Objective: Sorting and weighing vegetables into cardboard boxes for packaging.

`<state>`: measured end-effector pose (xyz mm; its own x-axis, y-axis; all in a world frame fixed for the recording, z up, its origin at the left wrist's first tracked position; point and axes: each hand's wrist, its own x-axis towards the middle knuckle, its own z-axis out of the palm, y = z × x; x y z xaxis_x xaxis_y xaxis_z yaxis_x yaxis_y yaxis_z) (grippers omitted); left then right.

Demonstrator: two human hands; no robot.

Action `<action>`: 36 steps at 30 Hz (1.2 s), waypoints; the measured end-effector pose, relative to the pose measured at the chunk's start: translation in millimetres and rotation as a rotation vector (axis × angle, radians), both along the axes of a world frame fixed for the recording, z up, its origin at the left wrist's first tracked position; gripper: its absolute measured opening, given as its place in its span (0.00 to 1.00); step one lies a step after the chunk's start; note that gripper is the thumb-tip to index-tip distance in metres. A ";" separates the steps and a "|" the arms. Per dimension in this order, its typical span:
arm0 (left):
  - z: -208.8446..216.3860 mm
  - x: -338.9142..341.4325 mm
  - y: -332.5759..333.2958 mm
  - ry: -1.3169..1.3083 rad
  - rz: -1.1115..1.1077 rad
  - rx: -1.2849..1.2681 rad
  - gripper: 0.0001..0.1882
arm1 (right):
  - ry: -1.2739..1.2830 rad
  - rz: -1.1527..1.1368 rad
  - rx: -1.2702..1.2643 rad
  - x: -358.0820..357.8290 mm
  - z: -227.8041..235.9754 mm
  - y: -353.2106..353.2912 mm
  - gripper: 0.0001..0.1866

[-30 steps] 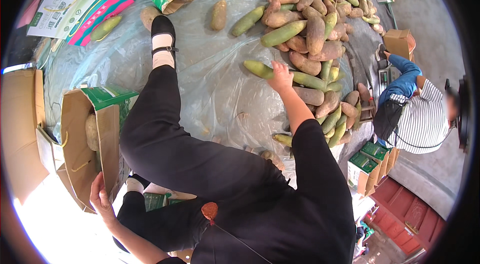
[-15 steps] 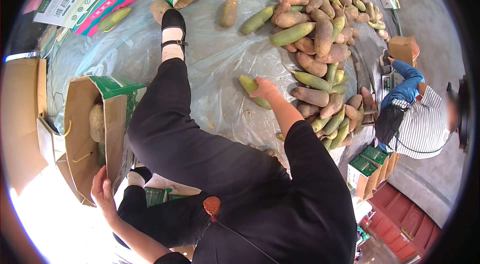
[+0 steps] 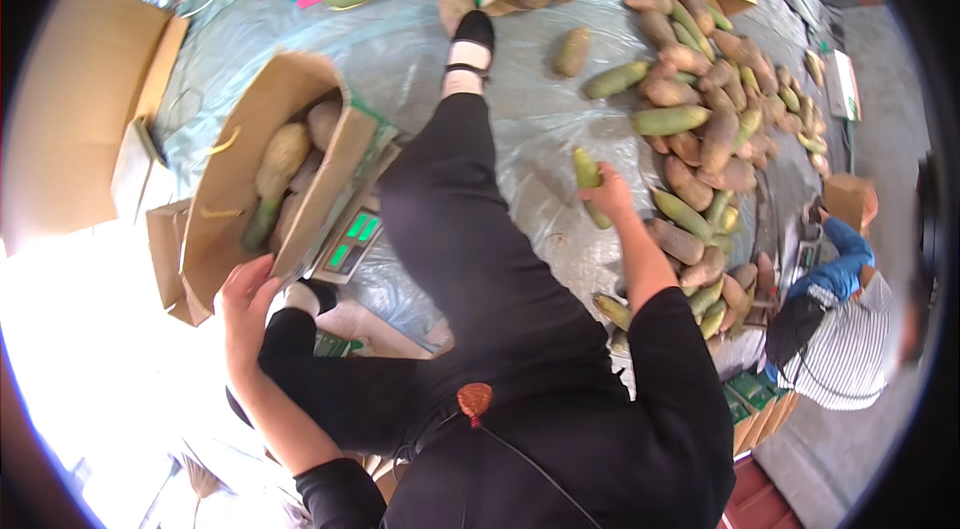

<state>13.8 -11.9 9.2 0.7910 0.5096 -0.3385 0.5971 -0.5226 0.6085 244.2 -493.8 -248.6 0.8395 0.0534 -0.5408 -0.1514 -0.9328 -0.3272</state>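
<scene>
- Head view: a crinkled plastic sheet [image 3: 535,134] covers the ground, with grey concrete floor [image 3: 885,79] beyond it on the right.
- Right hand [image 3: 605,194]: fingers closed around a green radish [image 3: 587,169], over the sheet, just left of the radish pile [image 3: 718,134].
- Left hand [image 3: 248,294]: fingers bent at the near rim of an open box [image 3: 325,179] with radishes inside; whether they grip it, I cannot tell.
- Edges: the box leans beside a scale [image 3: 348,245] with lit green digits; a large cardboard panel [image 3: 85,119] borders the far left.
- Room: a strip of sheet runs between the outstretched leg [image 3: 450,194] and the pile; a co-worker [image 3: 835,334] bends past its right side.
</scene>
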 end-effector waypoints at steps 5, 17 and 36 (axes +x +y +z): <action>3.7 -21.3 7.3 -0.030 0.049 0.016 0.16 | -0.289 0.103 0.336 54.9 78.9 65.3 0.35; 2.0 -21.6 8.8 -0.034 -0.060 0.131 0.16 | -0.395 1.091 0.909 28.9 367.1 300.2 0.34; 7.4 -15.5 2.4 0.000 -0.083 0.172 0.17 | -0.385 0.640 0.878 11.6 277.2 316.0 0.25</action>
<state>-1.7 -9.5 16.6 0.8325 0.4933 -0.2522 0.5480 -0.6664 0.5056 255.8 -177.8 28.7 0.6241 0.7603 0.1800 0.5183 -0.2304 -0.8235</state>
